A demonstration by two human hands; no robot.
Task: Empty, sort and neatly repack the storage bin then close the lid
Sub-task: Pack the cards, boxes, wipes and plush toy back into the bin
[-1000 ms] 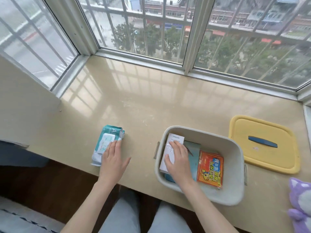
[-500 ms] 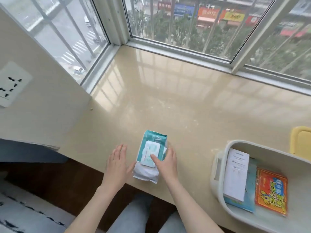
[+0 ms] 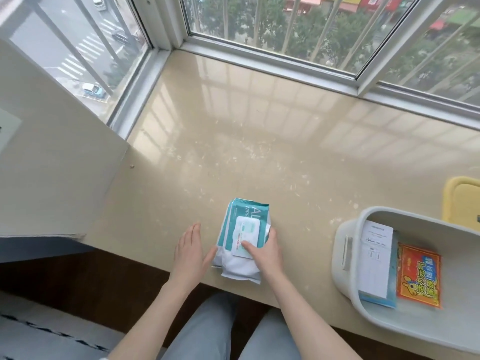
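A teal and white pack of wipes (image 3: 242, 231) lies on the beige sill near its front edge. My right hand (image 3: 265, 252) grips the pack's right side, thumb on its white flap. My left hand (image 3: 191, 252) lies flat beside the pack, fingers straight, its thumb touching the pack's left lower corner. The grey storage bin (image 3: 345, 258) stands at the right, holding a white leaflet (image 3: 375, 261), a teal flat pack (image 3: 381, 302) under it and an orange-red packet (image 3: 418, 275). The yellow lid (image 3: 459, 201) lies behind the bin, partly cut off.
The beige sill (image 3: 259, 141) runs back to barred windows on the far and left sides. A cream wall panel (image 3: 52, 165) juts in at the left. My knees in grey trousers (image 3: 220, 331) are below the sill's front edge.
My right hand left the bin and came over to the wipes pack, now gripping it. My left hand slid off the pack to its left side. The view swung left.
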